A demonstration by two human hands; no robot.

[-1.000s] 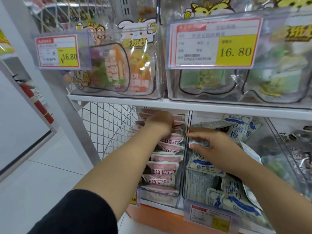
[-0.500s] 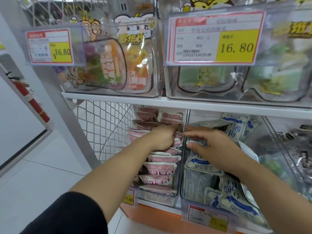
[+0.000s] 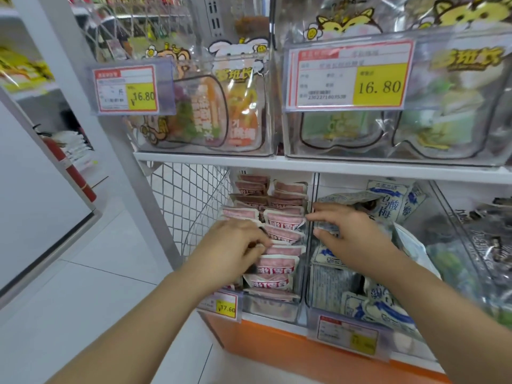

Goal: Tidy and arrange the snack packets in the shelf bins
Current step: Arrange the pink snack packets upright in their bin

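Packets fill 2 clear bins on the lower shelf. Pink packets [image 3: 279, 266] with white edges and bold white characters stand upright in the left bin [image 3: 273, 310], 2 rows side by side at the back and 1 row at the front. About 15 show; the rest are hidden.

Blue-and-white packets [image 3: 386, 202] lie jumbled and tilted in the right bin [image 3: 309, 286], with roughly 8 in sight.

The left hand [image 3: 235, 245] rests on the pink rows, fingers bent and close together, tips among the top edges; whether they pinch one I cannot tell. The right hand [image 3: 352, 234] pinches 1 blue-and-white packet [image 3: 328, 225] between thumb and forefinger just inside its bin.

Above sit 2 upper bins [image 3: 274, 120] of cartoon pouches, and 4 price tags [image 3: 349, 74] are visible.
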